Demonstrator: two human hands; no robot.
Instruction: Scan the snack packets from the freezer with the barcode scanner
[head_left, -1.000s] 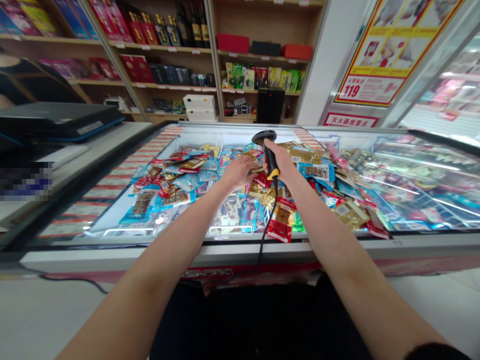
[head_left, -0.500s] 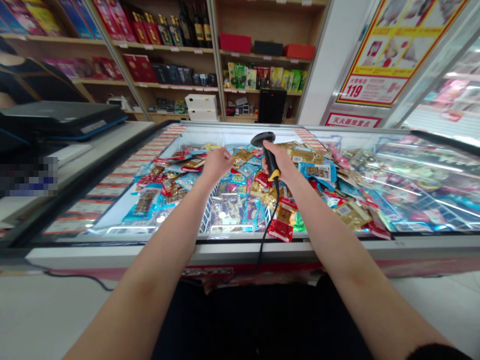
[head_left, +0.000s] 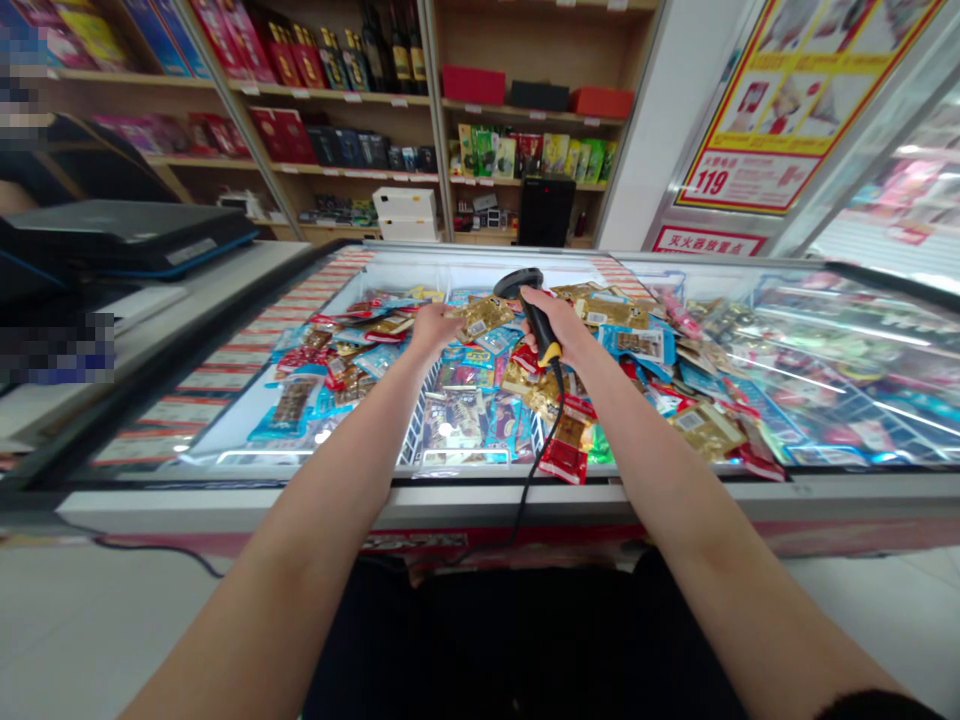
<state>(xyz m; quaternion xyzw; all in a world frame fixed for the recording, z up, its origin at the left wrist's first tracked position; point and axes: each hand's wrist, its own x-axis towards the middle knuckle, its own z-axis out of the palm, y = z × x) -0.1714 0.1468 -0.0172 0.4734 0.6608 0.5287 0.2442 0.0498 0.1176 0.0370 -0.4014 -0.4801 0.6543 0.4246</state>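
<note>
My right hand (head_left: 556, 322) is wrapped around the handle of a black and yellow barcode scanner (head_left: 537, 322). The scanner's wide head points away from me, and its black cable hangs down over the freezer's front edge. Just left of the scanner, my left hand (head_left: 435, 326) pinches the left end of a gold snack packet (head_left: 486, 316), which has a small white barcode label. Below both hands lie many blue, red and gold packets in the glass-topped chest freezer (head_left: 247, 412). A red packet (head_left: 568, 440) rests at the freezer's front edge.
White wire dividers (head_left: 417, 420) stand within the freezer. On the left is a counter with a dark flat-topped machine (head_left: 135, 235), and a person (head_left: 94, 165) is behind it. Stocked shelves (head_left: 337, 95) line the back. A yellow-red poster (head_left: 795, 110) hangs at the right.
The left hand has moved slightly down and its fingers now hold the gold packet, whose barcode label has come into view. The scanner's head has tilted a little to the left, toward the packet.
</note>
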